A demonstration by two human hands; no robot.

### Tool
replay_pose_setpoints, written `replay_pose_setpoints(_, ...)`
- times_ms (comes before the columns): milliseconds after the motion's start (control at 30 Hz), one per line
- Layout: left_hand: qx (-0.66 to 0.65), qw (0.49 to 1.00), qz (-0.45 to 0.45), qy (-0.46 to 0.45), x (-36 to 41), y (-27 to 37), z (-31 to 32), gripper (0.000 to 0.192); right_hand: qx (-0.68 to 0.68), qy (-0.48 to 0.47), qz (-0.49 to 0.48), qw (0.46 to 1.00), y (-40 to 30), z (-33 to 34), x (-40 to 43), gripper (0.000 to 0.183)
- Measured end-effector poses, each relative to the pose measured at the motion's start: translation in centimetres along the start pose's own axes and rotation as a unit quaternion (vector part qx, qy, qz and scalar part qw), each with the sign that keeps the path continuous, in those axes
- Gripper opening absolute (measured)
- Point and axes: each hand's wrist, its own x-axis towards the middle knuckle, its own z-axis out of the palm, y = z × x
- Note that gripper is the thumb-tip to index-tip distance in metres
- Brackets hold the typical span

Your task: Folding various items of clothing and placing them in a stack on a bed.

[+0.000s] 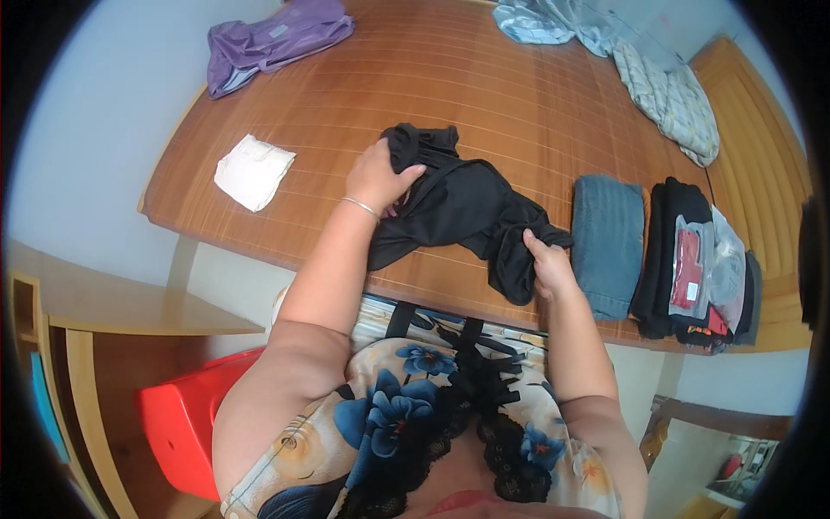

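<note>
A rumpled black garment (463,198) lies across the brown slatted mat (519,91) in front of me. My left hand (378,176) grips its upper left part, and some fingers are hidden in the cloth. At the lower right end, my right hand (550,263) pinches a bunched section between thumb and fingers. The kind of garment cannot be told from its folds. To the left of my left hand lies a folded white cloth (254,172). Close beside my right hand are folded blue jeans (607,246).
Right of the jeans stand folded dark clothes (656,259) and a clear packet with a red item (688,263). A purple bag-like item (279,42) lies far left. Patterned bedding (668,97) lies far right. A red plastic stool (185,422) stands at lower left, near a wooden cabinet (81,389).
</note>
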Motion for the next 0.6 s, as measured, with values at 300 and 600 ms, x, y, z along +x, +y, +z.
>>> replay_pose_setpoints(300,-0.039,0.993,-0.109,-0.030,1.5,-2.3,3.4,0.083,0.118,0.089,-0.078,0.986,-2.5,-3.1,1.1,0.027)
replay_pose_setpoints(600,-0.263,0.953,-0.105,0.103,4.1,-4.7,3.2,0.025,0.046,0.150,-0.147,0.977,-3.2,-5.0,1.5,0.029)
